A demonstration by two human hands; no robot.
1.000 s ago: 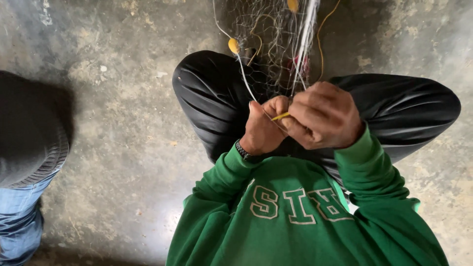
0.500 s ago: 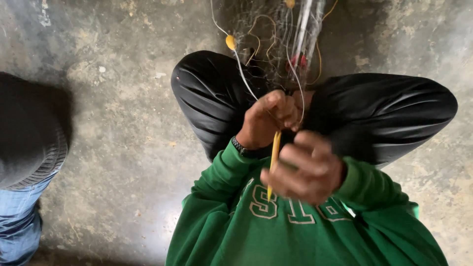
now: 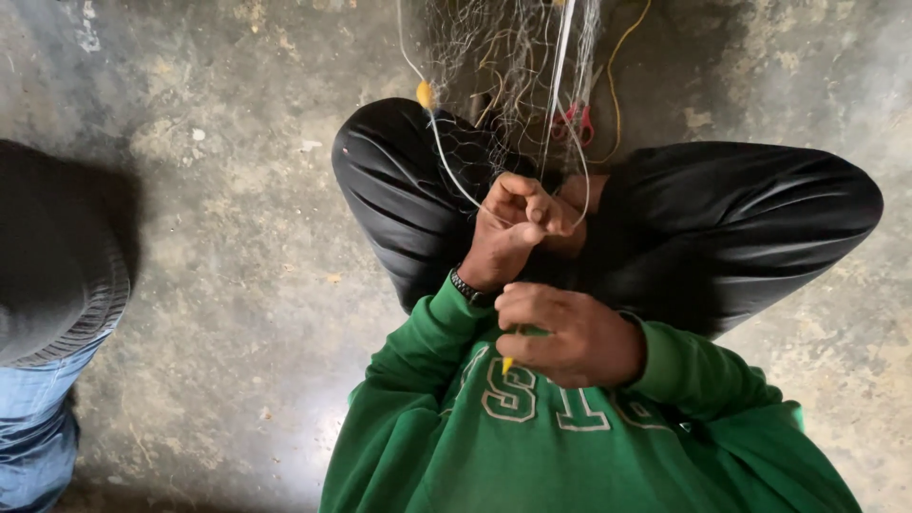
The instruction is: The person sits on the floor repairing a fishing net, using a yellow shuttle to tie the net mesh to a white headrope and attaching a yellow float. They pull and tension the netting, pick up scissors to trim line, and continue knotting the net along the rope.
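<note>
Green sleeves frame the work: the person sits cross-legged on the grey concrete floor [image 3: 237, 247], and a fine pale fishing net [image 3: 503, 66] hangs down over the black trousers [image 3: 760, 218].

A second ago both hands were pressed together at the net, with the yellow needle between them. Now they have come apart. The right hand [image 3: 570, 334] has drawn back to the chest and is closed on the yellow netting needle [image 3: 508, 363], of which only the tip shows under the fist. The left hand [image 3: 518, 223] has stayed up at the net, its fingers pinched narrowly on the mesh and on the white cord [image 3: 446, 157] that runs up to a small yellow float [image 3: 425, 94]. I judge from this that a stitch or knot is being pulled tight: the needle has gone through, and the thread is drawn away from the pinched point. The thread itself is too thin to see between the hands.

A red-handled tool [image 3: 573, 122], maybe scissors, lies on the floor behind the net, partly hidden by it. A yellow string [image 3: 616, 66] curves close to it.

I see no container here, no box, bucket or basket; net, cord and tool lie directly on the floor or over the legs. At the left edge stands another person in blue jeans [image 3: 38, 418], apart from the work.
</note>
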